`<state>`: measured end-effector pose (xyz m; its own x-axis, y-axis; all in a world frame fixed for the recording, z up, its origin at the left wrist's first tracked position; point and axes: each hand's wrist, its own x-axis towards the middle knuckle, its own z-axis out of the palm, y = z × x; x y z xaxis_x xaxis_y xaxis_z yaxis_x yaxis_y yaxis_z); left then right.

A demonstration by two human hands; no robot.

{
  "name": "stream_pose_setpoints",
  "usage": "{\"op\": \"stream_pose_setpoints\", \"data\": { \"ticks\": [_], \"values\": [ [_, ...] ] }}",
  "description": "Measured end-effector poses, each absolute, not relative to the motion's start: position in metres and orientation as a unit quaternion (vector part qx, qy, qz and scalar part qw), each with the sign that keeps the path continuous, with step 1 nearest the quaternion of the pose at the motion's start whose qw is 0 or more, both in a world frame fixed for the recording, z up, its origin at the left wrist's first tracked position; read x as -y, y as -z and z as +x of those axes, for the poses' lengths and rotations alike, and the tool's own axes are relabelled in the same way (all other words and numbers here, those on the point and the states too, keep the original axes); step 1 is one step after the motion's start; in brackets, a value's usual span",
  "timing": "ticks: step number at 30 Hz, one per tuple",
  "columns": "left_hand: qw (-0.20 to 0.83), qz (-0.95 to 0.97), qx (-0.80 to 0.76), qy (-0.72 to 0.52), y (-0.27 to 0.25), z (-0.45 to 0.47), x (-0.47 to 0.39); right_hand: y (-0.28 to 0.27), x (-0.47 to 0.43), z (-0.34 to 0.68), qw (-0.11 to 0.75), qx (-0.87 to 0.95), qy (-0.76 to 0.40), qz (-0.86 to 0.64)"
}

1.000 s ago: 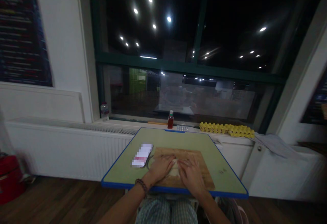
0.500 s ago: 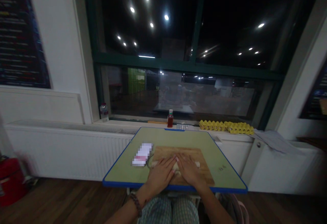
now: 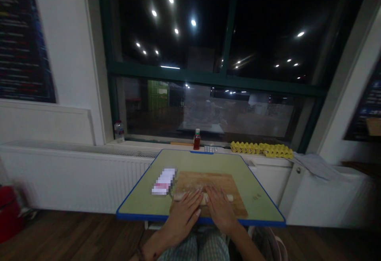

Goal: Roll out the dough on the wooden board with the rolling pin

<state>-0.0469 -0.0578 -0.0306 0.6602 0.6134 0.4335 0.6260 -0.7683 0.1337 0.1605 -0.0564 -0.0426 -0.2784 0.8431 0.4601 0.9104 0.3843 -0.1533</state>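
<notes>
A pale roll of dough (image 3: 229, 198) lies crosswise on a wooden board (image 3: 230, 183) with white flour-like patches. My left hand (image 3: 185, 210) rests flat on the left part of the roll, fingers stretched forward. Beside it, my right hand (image 3: 219, 206) presses flat on the right part, its fingers also extended. Both ends of the roll stick out past my hands, while much of its middle is hidden under them. Neither hand wraps around the dough.
The board sits on a green table (image 3: 262, 209) with a blue edge. Left of the board lies a blurred-out phone-like thing (image 3: 164, 181). Along the windowsill stand a red-filled bottle (image 3: 197, 141), a clear bottle (image 3: 119, 132) and yellow egg trays (image 3: 262, 149).
Both hands have slid toward me over the board with the dough roll under them. More of the board's far part shows now. The view has shifted slightly.
</notes>
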Motion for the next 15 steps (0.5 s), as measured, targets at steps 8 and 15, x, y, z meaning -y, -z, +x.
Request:
{"op": "stream_pose_setpoints", "data": {
  "ticks": [8, 15],
  "values": [
    [0.046, -0.871, 0.412, 0.265, 0.042, -0.041, 0.026, 0.029, 0.045, 0.161, 0.230, 0.792, 0.023, -0.565],
    [0.019, -0.862, 0.436, 0.259, 0.037, -0.035, 0.012, 0.024, 0.026, 0.157, 0.220, 0.772, 0.027, -0.596]
  ]
}}
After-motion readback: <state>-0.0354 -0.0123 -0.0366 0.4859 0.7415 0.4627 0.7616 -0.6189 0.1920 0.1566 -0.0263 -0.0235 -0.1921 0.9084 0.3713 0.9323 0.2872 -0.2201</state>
